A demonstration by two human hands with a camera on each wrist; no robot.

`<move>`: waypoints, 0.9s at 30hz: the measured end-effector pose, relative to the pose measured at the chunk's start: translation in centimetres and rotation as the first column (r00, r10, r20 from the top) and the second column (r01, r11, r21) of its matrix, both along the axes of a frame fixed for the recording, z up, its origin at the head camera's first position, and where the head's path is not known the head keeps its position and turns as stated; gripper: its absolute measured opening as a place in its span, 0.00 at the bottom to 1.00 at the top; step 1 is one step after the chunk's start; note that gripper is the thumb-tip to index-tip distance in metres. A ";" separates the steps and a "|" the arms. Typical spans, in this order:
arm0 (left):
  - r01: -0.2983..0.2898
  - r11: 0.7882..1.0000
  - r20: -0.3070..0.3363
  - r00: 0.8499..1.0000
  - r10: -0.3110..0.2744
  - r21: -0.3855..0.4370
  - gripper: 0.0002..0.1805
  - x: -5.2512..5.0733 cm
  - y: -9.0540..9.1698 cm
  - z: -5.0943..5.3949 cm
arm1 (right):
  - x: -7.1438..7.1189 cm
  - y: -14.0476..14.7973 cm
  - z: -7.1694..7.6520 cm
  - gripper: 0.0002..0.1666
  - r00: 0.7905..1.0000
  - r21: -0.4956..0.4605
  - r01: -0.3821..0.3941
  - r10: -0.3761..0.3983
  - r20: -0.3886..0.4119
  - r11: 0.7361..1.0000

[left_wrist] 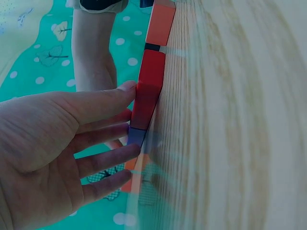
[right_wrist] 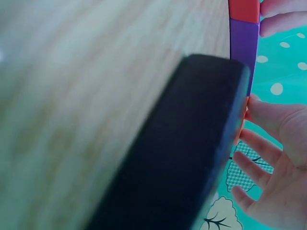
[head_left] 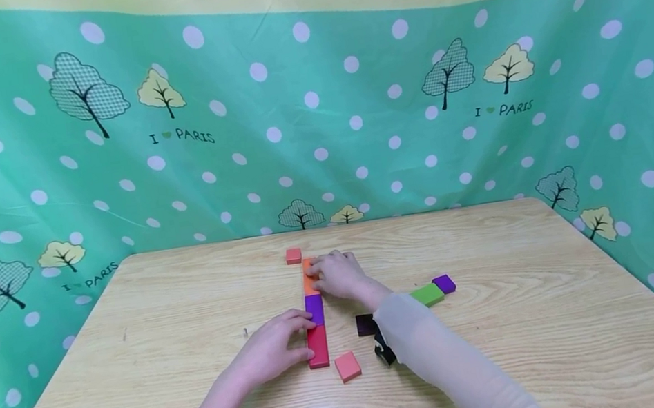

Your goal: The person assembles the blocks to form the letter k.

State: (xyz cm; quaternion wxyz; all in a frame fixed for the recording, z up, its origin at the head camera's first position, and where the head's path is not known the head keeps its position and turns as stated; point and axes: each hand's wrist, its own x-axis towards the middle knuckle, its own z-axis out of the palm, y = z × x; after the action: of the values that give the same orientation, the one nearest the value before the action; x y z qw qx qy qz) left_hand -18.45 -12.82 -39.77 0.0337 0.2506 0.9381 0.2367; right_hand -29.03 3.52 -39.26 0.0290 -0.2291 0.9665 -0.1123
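A dotted cloth (head_left: 312, 94) is hanging behind the worktop (head_left: 141, 397). My left grip (head_left: 274, 345) is lying spread, fingers extended, merely touching the red block (head_left: 320, 350); my right grip (head_left: 340, 277) is likewise spread, touching the orange block (head_left: 310, 284). A purple block (head_left: 316, 306) is sitting between these, end to end. A near pink square (head_left: 348, 366) is lying beside the red.

On the table (head_left: 164, 338), a row (head_left: 318, 348) lies between the left fingers (head_left: 294, 316) and the right fingers (head_left: 325, 268). Beyond the right fingers, to their left, is a far block (head_left: 293, 256). Right of the left fingers, nearer the person, sits a near block (head_left: 348, 367). Right of and nearer than the right fingers lies a side block (head_left: 365, 325); farther right, a bar (head_left: 428, 295) with an end block (head_left: 444, 284) at its far end. Behind all is a curtain (head_left: 353, 123).
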 end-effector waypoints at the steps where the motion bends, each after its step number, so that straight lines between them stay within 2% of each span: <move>1: 0.002 1.000 0.000 1.000 -0.002 -0.002 0.22 0.0 0.0 0.0 | -0.1 0.0 0.0 0.20 1.000 0.005 -0.005 0.005 0.000 1.000; 16: 0.003 1.000 -0.020 1.000 -0.004 -0.027 0.22 0.1 0.2 0.4 | -0.3 0.1 0.4 0.22 1.000 0.013 -0.020 0.020 0.011 1.000; 27: 0.008 0.999 -0.034 0.999 -0.010 -0.042 0.22 0.1 0.2 0.2 | -0.1 0.2 0.4 0.21 1.000 0.006 -0.028 0.028 0.006 1.000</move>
State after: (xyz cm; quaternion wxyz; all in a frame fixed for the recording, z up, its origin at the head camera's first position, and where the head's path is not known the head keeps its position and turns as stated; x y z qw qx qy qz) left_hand -18.32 -12.59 -39.55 0.0242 0.2582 0.9421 0.2125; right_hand -29.15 3.75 -38.87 0.0341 -0.2422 0.9634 -0.1096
